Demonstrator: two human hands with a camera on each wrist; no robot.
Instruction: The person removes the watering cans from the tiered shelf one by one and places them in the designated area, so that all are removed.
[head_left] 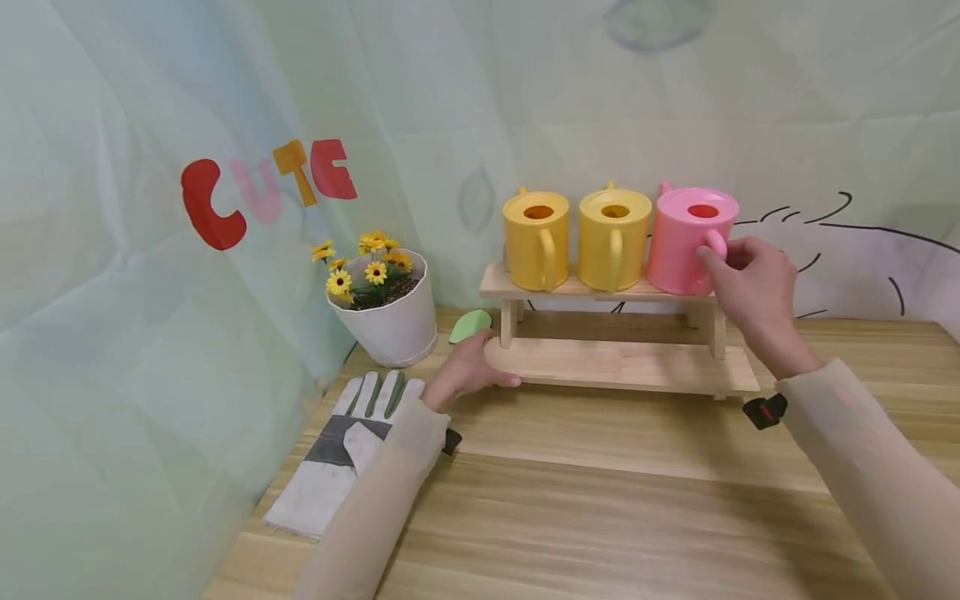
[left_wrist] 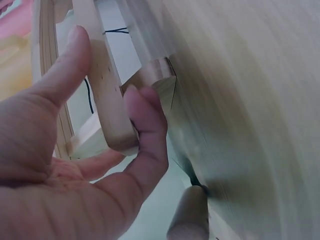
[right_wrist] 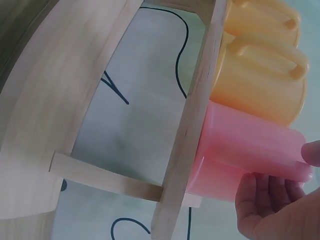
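Observation:
Three toy watering cans stand in a row on the upper board of a two-step wooden stand. At the right end is the pink watering can; my right hand pinches its handle, thumb on the near side. Beside it are a pale yellow watering can and, at the left end, a deeper yellow watering can. My left hand grips the left end of the stand's lower board. In the left wrist view, the thumb lies along that board and the fingers curl round its end.
Left of the stand, a white pot of yellow flowers stands by the fabric wall. A work glove lies on the wooden table beside my left forearm. Behind the left hand is a green leaf-shaped piece.

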